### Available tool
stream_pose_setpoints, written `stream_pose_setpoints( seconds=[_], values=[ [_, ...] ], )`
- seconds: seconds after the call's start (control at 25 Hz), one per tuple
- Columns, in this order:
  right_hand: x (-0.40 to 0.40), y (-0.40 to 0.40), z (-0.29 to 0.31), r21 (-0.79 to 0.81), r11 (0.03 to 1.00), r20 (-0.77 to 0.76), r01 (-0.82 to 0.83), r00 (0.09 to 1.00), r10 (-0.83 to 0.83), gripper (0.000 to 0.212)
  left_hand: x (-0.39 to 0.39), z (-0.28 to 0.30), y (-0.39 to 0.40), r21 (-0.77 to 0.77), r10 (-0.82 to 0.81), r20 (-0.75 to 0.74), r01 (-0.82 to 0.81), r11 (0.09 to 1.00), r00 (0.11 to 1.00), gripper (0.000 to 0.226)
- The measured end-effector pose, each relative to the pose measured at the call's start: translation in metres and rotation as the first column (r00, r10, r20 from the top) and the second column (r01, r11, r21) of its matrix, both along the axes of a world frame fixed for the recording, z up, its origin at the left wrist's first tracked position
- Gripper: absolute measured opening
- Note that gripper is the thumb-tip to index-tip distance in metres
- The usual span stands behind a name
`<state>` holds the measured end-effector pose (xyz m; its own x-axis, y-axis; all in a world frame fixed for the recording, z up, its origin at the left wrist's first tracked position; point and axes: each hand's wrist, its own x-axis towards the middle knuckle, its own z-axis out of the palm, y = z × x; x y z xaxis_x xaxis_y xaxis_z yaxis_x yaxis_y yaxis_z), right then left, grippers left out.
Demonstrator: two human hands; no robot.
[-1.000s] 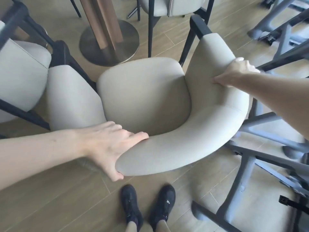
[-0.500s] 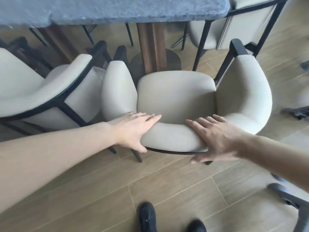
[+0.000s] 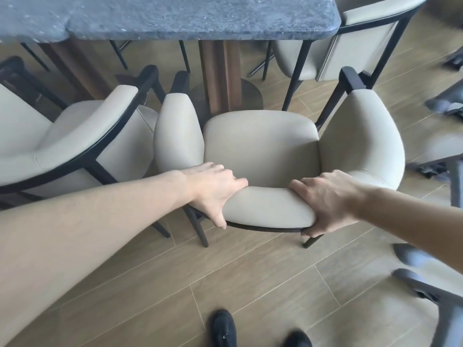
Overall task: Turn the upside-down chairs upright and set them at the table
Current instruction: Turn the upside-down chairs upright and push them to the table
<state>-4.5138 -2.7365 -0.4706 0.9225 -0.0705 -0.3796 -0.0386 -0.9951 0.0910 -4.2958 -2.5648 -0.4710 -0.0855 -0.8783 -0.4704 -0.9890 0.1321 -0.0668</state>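
Head cam: both hands – left hand [image 3: 215, 189], right hand [image 3: 328, 201] – grip upright chair [image 3: 260, 144]; legs probably grounded.

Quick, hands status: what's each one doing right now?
Left hand: closed on the backrest of the beige chair, left part of the top edge.
Right hand: closed on the same backrest, right part.

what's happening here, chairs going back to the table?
Yes. A person stands behind an upright beige chair, both hands gripping the top of its backrest: left hand near the left end, right hand near the right. The chair faces the grey stone table, with its seat not yet under the tabletop. Another beige chair sits close on its left, and a third stands at the table's far right corner. Grey frame legs lie at the right edge.
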Motion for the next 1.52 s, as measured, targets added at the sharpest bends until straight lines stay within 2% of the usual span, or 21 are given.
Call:
stream_pose_setpoints(
  seconds=[0.8, 1.04, 1.28, 1.52],
  values=[
    [0.019, 0.041, -0.002, -0.003, 1.000, 0.028, -0.016, 0.999, 0.016, 0.084, 0.030, 0.005, 0.029, 0.064, -0.031, -0.018, 0.032, 0.997, 0.999, 0.083],
    [0.021, 0.040, 0.002, 0.005, 1.000, 0.014, -0.013, 1.000, 0.012, 0.084, 0.035, 0.005, 0.030, 0.034, -0.048, 0.003, 0.048, 0.998, 0.999, 0.087],
    [0.035, 0.028, 0.022, -0.006, 1.000, -0.007, 0.030, 1.000, -0.030, 0.082, 0.046, 0.026, 0.016, 0.052, 0.029, -0.029, -0.027, 0.998, 0.999, 0.092],
    [0.024, 0.039, 0.007, -0.003, 1.000, -0.013, 0.001, 1.000, -0.001, 0.087, 0.033, 0.014, 0.030, 0.031, 0.010, -0.018, -0.009, 0.999, 1.000, 0.092]
  ],
)
